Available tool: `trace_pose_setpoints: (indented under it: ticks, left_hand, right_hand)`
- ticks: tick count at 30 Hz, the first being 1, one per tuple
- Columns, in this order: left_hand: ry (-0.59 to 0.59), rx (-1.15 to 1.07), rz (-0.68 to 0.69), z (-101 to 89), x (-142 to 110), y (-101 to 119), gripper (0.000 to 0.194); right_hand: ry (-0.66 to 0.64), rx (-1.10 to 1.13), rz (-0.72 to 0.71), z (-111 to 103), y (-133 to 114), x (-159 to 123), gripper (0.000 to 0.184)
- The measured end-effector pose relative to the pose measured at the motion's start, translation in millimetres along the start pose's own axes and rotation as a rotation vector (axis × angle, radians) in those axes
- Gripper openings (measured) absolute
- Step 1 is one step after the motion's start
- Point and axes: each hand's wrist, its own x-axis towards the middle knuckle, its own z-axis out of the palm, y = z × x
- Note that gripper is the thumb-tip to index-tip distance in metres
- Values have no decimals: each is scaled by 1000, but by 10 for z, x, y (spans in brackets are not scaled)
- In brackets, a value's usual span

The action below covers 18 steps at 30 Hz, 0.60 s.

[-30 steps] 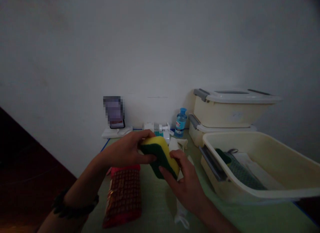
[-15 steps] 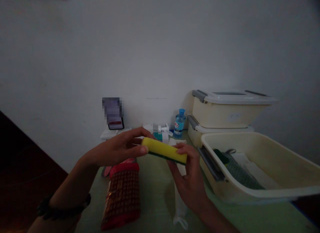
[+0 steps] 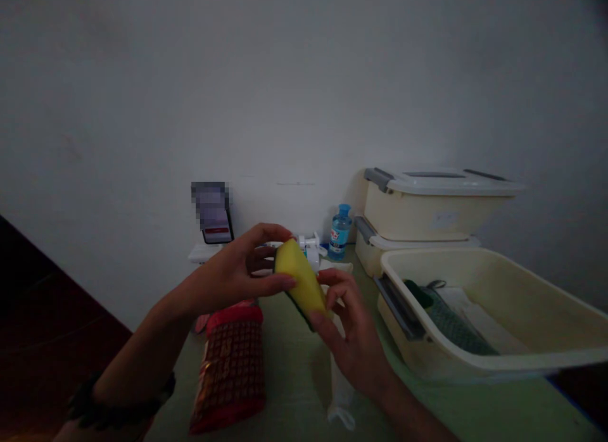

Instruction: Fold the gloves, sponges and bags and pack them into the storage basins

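Note:
A yellow sponge (image 3: pixel 299 277) with a dark green scouring side is held up above the table, tilted down toward the right. My left hand (image 3: pixel 242 265) grips its upper left end, thumb on the yellow face and fingers behind. At the lower right end, my right hand (image 3: pixel 349 331) pinches the sponge between thumb and fingers. Below my left hand lies a red and brown patterned packet (image 3: pixel 232 366). Under my right hand, partly hidden, a long white wrapped item (image 3: pixel 341 391) rests on the green tabletop.
To the right stands an open cream bin (image 3: pixel 394 265) holding a green cloth-like item (image 3: pixel 458 322). Behind it are two stacked lidded boxes (image 3: pixel 437 214). A blue bottle (image 3: pixel 340 233), a white pump bottle (image 3: pixel 311 249) and a propped phone (image 3: pixel 216 217) stand near the wall.
The sponge has turned from nearly level to steeply slanted, showing more of its yellow face. My right hand's fingers have shifted their hold on its lower end.

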Motion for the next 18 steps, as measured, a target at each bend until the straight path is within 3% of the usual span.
trace_pose_setpoints:
  ticks: [2, 4, 8, 13, 18]
  left_hand:
    - [9, -17, 34, 61, 23, -5, 48]
    - [-12, -10, 69, 108, 38, -9, 51]
    - [-113, 2, 106, 150, 39, 6, 58]
    - [-210, 46, 143, 161, 2, 55, 63]
    - [-159, 265, 211, 154, -23, 66, 60]
  right_hand:
    - [41, 43, 42, 22, 17, 16, 20]
    - [38, 44, 62, 39, 35, 26, 38]
    - [24, -59, 48, 54, 47, 18, 62]
    - [30, -107, 21, 59, 15, 11, 69]
    - [8, -117, -6, 51, 3, 2, 71]
